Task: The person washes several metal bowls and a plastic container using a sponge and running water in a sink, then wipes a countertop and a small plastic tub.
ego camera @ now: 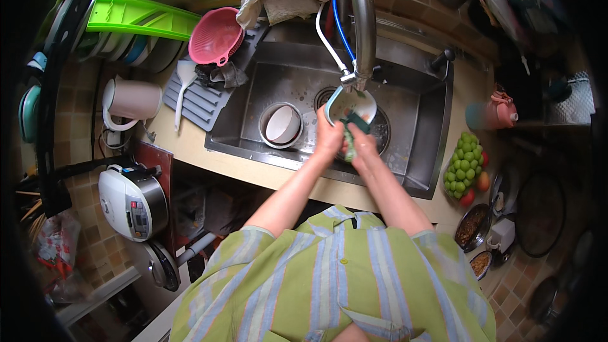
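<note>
Over the steel sink [411,123], my left hand [329,134] grips the near left rim of a white bowl [365,103] with a pale blue edge. The bowl is tilted, with small orange and green bits inside. My right hand [363,146], slightly blurred, holds a dark green scrubbing pad or cloth [359,122] against the bowl's near side. Light green patterned material hangs between the hands; whether it belongs to the pad, I cannot tell. To the left, a small white bowl [283,124] leans inside a larger bowl [281,146] on the sink floor.
A steel faucet [365,23] arches over the held bowl. Left of the sink are a grey drying mat [202,107], a white spatula [183,85], a pink colander [216,33] and a pink pitcher [135,99]. Green grapes [463,164] and a pink bottle [496,111] stand right.
</note>
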{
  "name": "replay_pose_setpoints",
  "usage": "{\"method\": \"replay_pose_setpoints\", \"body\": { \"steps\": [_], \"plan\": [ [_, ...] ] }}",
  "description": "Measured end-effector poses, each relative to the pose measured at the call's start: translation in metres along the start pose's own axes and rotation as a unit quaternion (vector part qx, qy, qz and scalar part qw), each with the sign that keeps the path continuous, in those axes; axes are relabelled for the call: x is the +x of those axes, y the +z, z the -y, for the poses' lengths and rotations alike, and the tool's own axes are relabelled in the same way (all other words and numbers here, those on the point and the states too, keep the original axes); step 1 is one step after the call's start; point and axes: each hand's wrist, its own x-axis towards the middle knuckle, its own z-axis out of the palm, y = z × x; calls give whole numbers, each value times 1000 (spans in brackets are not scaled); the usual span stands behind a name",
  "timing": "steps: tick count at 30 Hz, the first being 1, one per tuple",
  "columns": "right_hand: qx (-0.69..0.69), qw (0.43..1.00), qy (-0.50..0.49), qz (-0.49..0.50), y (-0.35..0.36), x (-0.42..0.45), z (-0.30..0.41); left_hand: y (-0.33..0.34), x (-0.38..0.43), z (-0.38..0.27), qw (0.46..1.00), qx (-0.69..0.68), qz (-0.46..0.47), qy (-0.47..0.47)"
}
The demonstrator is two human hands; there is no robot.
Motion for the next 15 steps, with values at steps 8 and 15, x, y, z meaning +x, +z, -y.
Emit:
{"method": "replay_pose_setpoints", "body": {
  "steps": [8, 15],
  "plan": [
    [-222, 964, -131, -58, -4, -3, 19, -41, 34, 12, 952, 230, 200, 14],
    [-48, 998, 32, 5, 7, 7, -17, -9, 2, 33, 990, 136, -23, 4]
  ]
}}
